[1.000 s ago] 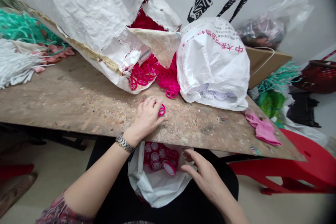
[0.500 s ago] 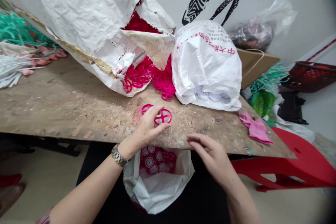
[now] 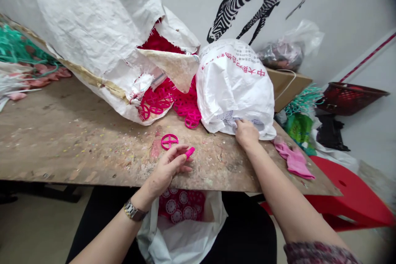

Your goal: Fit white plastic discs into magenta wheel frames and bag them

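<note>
My left hand [image 3: 173, 165] pinches a pink plastic wheel [image 3: 189, 152], seen nearly edge-on, just over the front part of the worktable. Another pink wheel [image 3: 169, 141] with a cross of spokes lies flat on the wood beside those fingers. At the mouth of a white printed sack [image 3: 235, 86], my right hand [image 3: 247, 133] has its fingers curled among white lacy discs [image 3: 227, 116]; the fingertips are partly hidden, so what they grip is unclear. Below the table edge, an open white bag [image 3: 185, 243] at my lap holds pink wheels with white discs on them [image 3: 177, 206].
A large torn white sack [image 3: 93, 45] spills pink wheels [image 3: 185, 109] onto the worktable [image 3: 102, 144]. Pink cloth [image 3: 293, 159] lies near the right end, beside a red stool [image 3: 352, 189]. Green and white strands are at the far left; a cardboard box [image 3: 289, 86] stands behind the printed sack.
My left hand has picked up one of the two pink wheels from the table. My right hand has moved forward from the table edge to the printed sack's mouth. The view has shifted slightly.
</note>
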Demonstrator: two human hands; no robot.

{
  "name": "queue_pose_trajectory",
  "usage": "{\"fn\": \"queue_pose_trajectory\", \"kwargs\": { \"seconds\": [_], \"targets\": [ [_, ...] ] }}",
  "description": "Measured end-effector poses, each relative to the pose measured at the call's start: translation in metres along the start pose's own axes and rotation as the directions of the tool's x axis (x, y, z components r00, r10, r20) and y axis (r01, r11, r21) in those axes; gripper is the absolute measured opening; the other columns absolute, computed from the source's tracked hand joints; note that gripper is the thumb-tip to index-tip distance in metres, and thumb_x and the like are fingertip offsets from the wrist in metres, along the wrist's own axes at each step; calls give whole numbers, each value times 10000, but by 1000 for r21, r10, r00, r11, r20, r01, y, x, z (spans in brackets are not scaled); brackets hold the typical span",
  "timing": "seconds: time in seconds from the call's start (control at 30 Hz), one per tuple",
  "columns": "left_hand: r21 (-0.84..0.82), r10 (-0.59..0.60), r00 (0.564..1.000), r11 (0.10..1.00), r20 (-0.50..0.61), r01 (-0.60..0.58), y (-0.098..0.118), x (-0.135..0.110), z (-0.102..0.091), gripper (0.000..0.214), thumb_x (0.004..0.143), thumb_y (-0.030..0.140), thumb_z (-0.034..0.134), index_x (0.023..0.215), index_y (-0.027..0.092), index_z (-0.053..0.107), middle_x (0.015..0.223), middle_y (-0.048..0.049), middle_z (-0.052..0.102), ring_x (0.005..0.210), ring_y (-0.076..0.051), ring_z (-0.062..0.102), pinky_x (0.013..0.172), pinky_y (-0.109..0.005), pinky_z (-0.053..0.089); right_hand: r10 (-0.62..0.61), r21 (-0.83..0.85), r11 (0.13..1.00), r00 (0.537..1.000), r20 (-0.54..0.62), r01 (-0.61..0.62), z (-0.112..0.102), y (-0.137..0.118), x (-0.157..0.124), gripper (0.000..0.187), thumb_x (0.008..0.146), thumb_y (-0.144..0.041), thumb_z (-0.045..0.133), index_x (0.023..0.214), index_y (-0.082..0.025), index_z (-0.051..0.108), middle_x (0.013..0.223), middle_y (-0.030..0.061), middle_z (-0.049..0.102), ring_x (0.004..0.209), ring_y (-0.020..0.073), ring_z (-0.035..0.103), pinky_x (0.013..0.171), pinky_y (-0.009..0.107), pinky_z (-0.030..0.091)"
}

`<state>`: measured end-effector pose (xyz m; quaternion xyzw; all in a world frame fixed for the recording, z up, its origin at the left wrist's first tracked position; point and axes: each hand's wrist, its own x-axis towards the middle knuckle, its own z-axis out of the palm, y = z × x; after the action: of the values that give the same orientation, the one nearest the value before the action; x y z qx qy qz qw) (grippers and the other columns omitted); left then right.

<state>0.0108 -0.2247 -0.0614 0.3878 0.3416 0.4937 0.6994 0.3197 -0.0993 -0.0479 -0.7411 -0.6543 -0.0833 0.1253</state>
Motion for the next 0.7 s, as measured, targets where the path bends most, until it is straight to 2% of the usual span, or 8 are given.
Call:
{"fn": "queue_pose_trajectory", "kwargs": {
  "seconds": [0.17, 0.37, 0.5, 0.6, 0.63, 0.7],
  "targets": [
    [-67, -24, 1000, 997, -11, 23, 3, 0, 0, 410, 777, 413, 771, 1095, 181, 658, 1120, -93, 639, 918, -224, 668, 712, -325, 589, -30, -53, 998, 1000, 4, 30, 11, -1, 17, 282, 910, -136, 493, 1011, -136, 757, 1065, 188, 674, 970, 287, 600, 739, 357, 412],
    [-110, -19, 1000, 994, -16, 17, 4, -1, 2, 408, 760, 421, 789, 1058, 170, 668, 1083, -93, 655, 892, -220, 680, 692, -312, 599, -55, -14, 998, 989, -139, 54, 11, 8, 6, 273, 907, -161, 497, 1014, -150, 748, 1007, 145, 709, 879, 245, 628, 704, 318, 412],
    [-150, -29, 999, 988, -28, 24, 7, 0, 1, 418, 779, 421, 773, 1080, 158, 649, 1088, -100, 662, 882, -224, 699, 682, -307, 607, -108, 79, 988, 961, -255, 132, -1, 9, -18, 268, 917, -201, 484, 1027, -159, 724, 1032, 124, 728, 895, 246, 660, 736, 318, 469],
    [-185, -53, 998, 982, -18, 49, 8, 1, -1, 380, 839, 394, 716, 1109, 145, 620, 1075, -114, 674, 863, -240, 718, 668, -318, 615, -168, 159, 960, 930, -328, 230, -20, -4, -48, 238, 933, -237, 494, 1019, -171, 706, 1016, 96, 740, 933, 229, 679, 805, 314, 504],
    [-202, -76, 997, 977, -14, 71, 9, 2, -2, 355, 869, 380, 682, 1124, 144, 609, 1065, -118, 679, 854, -245, 726, 665, -323, 616, -190, 192, 943, 913, -361, 272, -27, -11, -60, 226, 941, -250, 499, 1015, -180, 701, 1004, 85, 742, 929, 220, 685, 819, 313, 512],
    [-249, -145, 989, 959, -11, 138, 11, 1, 0, 307, 935, 363, 590, 1152, 146, 583, 1030, -127, 692, 833, -253, 738, 659, -328, 617, -221, 317, 857, 845, -488, 407, -43, -28, -87, 186, 942, -247, 537, 1021, -189, 695, 980, 78, 745, 907, 222, 695, 830, 334, 524]
  ]
}}
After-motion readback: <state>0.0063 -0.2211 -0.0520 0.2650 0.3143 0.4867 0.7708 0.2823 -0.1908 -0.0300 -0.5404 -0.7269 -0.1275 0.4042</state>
